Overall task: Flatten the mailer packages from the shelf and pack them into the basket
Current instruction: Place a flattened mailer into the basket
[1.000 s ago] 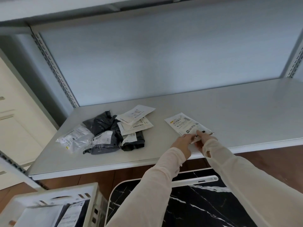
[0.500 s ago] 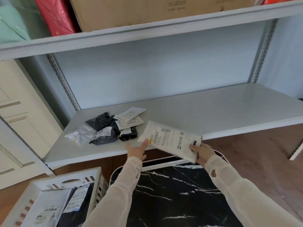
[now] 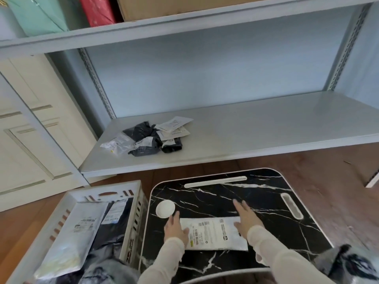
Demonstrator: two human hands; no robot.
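We are pressing left hand (image 3: 175, 228) and right hand (image 3: 245, 217), fingers straight, on the white mailer (image 3: 213, 232) atop the marble table (image 3: 215, 199). The basket (image 3: 131, 187) is holding 1 pale mailer (image 3: 75, 230), 1 dark mailer (image 3: 108, 238).

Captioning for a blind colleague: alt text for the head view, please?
A left hand and right hand lie open at either end of a white mailer on a black marble-patterned table. A white basket holding mailers stands to its left; more mailers lie piled on the shelf behind.
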